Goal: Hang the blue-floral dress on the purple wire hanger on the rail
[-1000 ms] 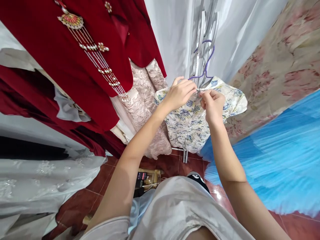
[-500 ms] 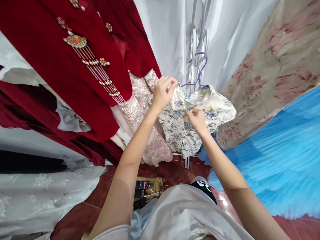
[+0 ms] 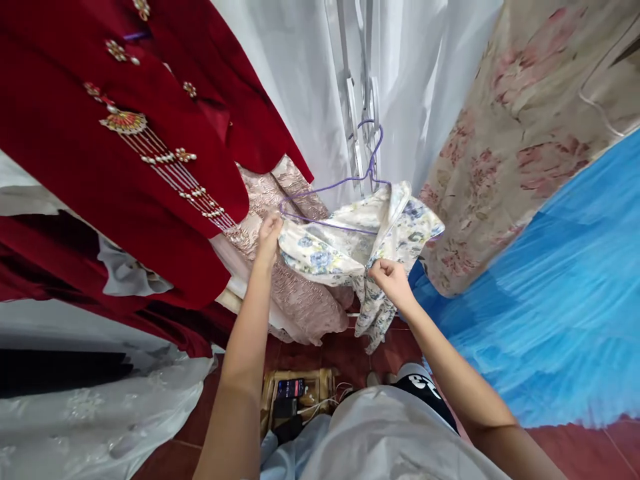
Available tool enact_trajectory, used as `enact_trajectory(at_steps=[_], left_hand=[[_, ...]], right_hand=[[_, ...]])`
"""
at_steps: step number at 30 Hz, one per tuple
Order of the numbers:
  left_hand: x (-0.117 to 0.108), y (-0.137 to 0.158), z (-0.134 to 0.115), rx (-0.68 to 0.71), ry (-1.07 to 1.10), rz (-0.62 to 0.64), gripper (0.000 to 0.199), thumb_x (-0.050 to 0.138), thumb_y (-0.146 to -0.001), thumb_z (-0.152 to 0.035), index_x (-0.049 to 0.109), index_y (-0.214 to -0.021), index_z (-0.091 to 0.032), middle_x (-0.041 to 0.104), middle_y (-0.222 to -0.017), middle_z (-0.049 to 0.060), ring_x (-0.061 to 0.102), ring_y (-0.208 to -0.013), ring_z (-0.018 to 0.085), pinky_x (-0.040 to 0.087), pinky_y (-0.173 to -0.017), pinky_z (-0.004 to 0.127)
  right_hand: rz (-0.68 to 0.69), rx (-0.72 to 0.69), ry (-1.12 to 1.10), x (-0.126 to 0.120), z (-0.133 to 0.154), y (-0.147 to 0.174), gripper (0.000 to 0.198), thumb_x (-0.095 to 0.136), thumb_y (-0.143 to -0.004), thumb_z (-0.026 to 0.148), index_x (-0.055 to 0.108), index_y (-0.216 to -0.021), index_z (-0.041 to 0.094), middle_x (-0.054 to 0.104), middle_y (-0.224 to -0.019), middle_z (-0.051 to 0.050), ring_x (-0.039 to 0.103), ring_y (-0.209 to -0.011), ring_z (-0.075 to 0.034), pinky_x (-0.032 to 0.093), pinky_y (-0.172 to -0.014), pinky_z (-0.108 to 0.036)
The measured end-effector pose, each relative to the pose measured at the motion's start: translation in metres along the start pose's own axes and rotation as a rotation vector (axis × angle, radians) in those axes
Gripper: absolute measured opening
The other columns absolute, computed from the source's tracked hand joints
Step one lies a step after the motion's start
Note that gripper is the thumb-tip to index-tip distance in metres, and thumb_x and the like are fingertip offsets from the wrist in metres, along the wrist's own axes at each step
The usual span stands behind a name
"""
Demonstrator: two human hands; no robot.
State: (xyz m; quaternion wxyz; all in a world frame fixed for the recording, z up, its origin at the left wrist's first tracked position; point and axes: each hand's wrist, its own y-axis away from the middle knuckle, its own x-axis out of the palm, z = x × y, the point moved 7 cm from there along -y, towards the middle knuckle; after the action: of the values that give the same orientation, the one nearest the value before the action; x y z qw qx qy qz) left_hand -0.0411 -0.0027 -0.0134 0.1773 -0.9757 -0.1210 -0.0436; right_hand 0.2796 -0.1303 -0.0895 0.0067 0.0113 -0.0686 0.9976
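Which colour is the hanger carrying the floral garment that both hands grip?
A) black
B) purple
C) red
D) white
B: the hanger is a thin purple wire, its hook up on the rail and its bar running through the blue-flowered garment, which the left hand and right hand both grip.
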Motion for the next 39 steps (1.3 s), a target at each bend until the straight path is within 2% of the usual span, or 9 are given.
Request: enact_trajectory(at_steps=[7,11,15,18,22,25,29,34,39], left_hand=[[0.018,0.105,0.057,-0.151,0.050,-0.114,0.042,0.081,-0.071,-0.053,0.060,-0.084,-0.019,0.055,-0.065,-0.005,0.050,-0.054,0.009,0.040,-0.052,0.019],[0.079,0.155,0.050,-0.091,-0.181,0.157,0.027,0.072,-0.080,-0.046,0.067,-0.086,-0.020,0.065,-0.072,0.000,0.059,-0.064,0.015,0.047,-0.060,0.023],[0.155,0.206,0.048,-0.110,-0.335,0.552,0.016,0.060,-0.090,-0.033,0.071,-0.089,-0.021,0.073,-0.088,0.001,0.066,-0.085,0.019,0.052,-0.081,0.029],[0.184,0.232,0.058,-0.199,-0.309,0.698,0.015,0.058,-0.091,-0.032,0.068,-0.091,-0.021,0.071,-0.089,0.001,0.065,-0.084,0.017,0.050,-0.080,0.028],[0.182,0.250,0.081,-0.435,-0.206,0.754,0.033,0.073,-0.083,-0.045,0.058,-0.100,-0.021,0.058,-0.075,-0.004,0.054,-0.067,0.011,0.041,-0.063,0.022],[0.171,0.268,0.097,-0.584,-0.177,0.843,0.050,0.078,-0.074,-0.057,0.055,-0.099,-0.020,0.056,-0.078,-0.004,0.053,-0.070,0.012,0.040,-0.065,0.022],[0.151,0.291,0.123,-0.573,-0.391,0.866,0.051,0.062,-0.081,-0.067,0.051,-0.069,-0.018,0.043,-0.068,-0.004,0.042,-0.067,0.013,0.034,-0.063,0.025],[0.134,0.331,0.150,-0.547,-0.543,0.897,0.056,0.052,-0.087,-0.062,0.035,-0.055,-0.018,0.029,-0.058,-0.004,0.030,-0.061,0.012,0.021,-0.059,0.027],[0.140,0.372,0.147,-0.722,-0.307,0.925,0.059,0.059,-0.078,-0.071,0.045,-0.059,-0.017,0.034,-0.061,-0.004,0.031,-0.062,0.010,0.021,-0.058,0.025]], right_hand=[[0.063,0.111,0.089,-0.016,-0.061,0.016,0.030,0.057,-0.077,0.036,0.044,-0.054,0.022,0.040,-0.047,0.006,0.036,-0.046,-0.010,0.028,-0.048,-0.024],[0.173,0.109,0.194,-0.025,-0.084,0.032,0.026,0.071,-0.073,0.043,0.066,-0.078,0.018,0.066,-0.069,-0.002,0.057,-0.061,-0.017,0.047,-0.061,-0.030],[0.301,-0.083,0.206,-0.028,-0.069,0.045,0.078,0.086,-0.065,0.044,0.058,-0.135,0.024,0.061,-0.136,-0.012,0.060,-0.118,-0.031,0.049,-0.099,-0.043],[0.356,-0.058,0.124,-0.035,-0.062,0.048,0.039,0.074,-0.082,0.043,0.067,-0.114,0.021,0.070,-0.111,-0.009,0.063,-0.105,-0.029,0.050,-0.093,-0.040],[0.391,0.066,0.099,-0.056,-0.061,0.054,0.032,0.062,-0.092,0.048,0.063,-0.078,0.019,0.058,-0.070,0.000,0.055,-0.068,-0.019,0.043,-0.062,-0.028],[0.335,0.112,0.075,-0.083,-0.055,0.064,0.037,0.062,-0.091,0.053,0.060,-0.073,0.020,0.054,-0.067,0.001,0.050,-0.064,-0.017,0.039,-0.058,-0.027],[0.263,0.194,-0.042,-0.122,-0.052,0.078,0.040,0.064,-0.088,0.057,0.062,-0.073,0.020,0.056,-0.067,-0.001,0.052,-0.063,-0.018,0.042,-0.058,-0.028],[-0.091,0.254,-0.350,-0.194,-0.067,0.079,0.038,0.080,-0.073,0.057,0.067,-0.077,0.022,0.061,-0.065,-0.002,0.056,-0.057,-0.018,0.047,-0.053,-0.028],[-0.306,0.305,-0.511,-0.226,-0.070,0.076,0.041,0.088,-0.065,0.052,0.066,-0.086,0.024,0.061,-0.063,0.002,0.055,-0.050,-0.013,0.047,-0.049,-0.022]])
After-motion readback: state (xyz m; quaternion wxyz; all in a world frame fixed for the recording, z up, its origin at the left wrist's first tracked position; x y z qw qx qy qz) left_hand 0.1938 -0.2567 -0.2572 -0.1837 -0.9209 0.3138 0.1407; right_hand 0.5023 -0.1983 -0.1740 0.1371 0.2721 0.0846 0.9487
